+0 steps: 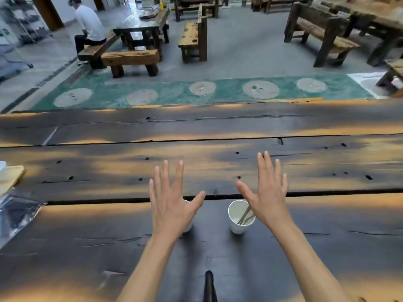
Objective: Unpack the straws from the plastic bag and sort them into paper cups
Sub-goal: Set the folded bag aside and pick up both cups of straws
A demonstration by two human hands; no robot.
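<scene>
Both hands hover spread and empty; the plastic bag [17, 212] lies far left, nearer the left hand [172, 201] than the right hand [267, 192].

Beneath the spread fingers [165, 171] the table [87, 236] was dark charred brown, streaked with orange. The paper cup [237, 225] just below the right thumb was white, its straws [245, 215] pale tan. Beyond the fingertips, a green floor strip [174, 92] bore beige circles.
</scene>
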